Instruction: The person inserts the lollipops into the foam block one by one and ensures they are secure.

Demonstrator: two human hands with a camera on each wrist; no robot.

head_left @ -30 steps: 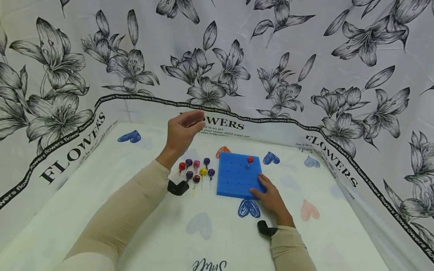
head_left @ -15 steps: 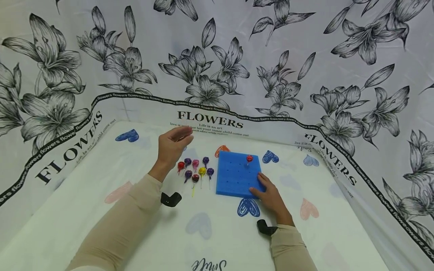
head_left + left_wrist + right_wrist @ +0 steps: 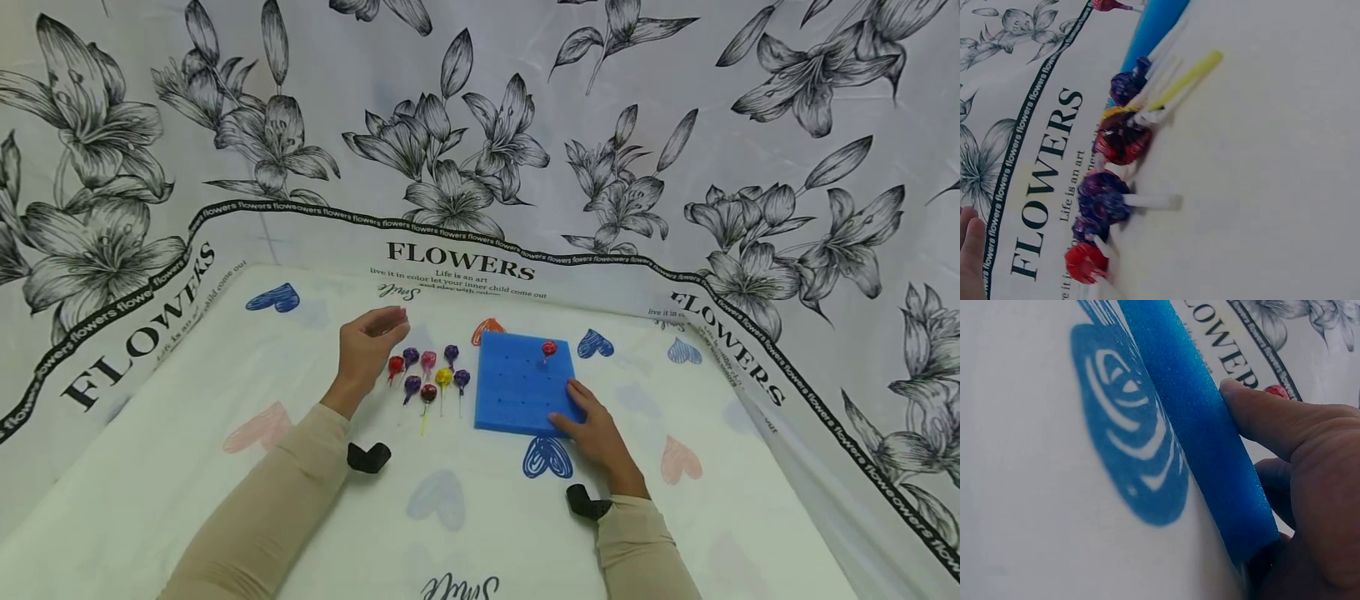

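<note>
Left hand (image 3: 365,350) at the left edge of the candy group, fingers loosely bent, thumb apart from them, visible gap between tips. Nearest to it: the red lollipop (image 3: 395,365). Left wrist view catches only fingertips at its lower left edge.

Eight loose lollipops in all lie close together on the white heart-print tabletop (image 3: 517,533), left of the foam block (image 3: 513,417). Besides the red: four purple, a pink one (image 3: 428,360), a yellow one (image 3: 444,377), plus a dark red one (image 3: 428,392) with a yellow stick (image 3: 1194,75). Sticks point roughly toward the person.

Right hand (image 3: 596,427) grips the blue block at its near right corner, thumb at the near edge, fingers along the right side. Block lies flat, small holes in rows; one red-wrapped lollipop (image 3: 549,347) stands upright in it, far right part.

Beige sleeves (image 3: 262,500) on both arms, black device (image 3: 369,457) by the left wrist, another by the right. Floral curtain (image 3: 600,50) behind.
</note>
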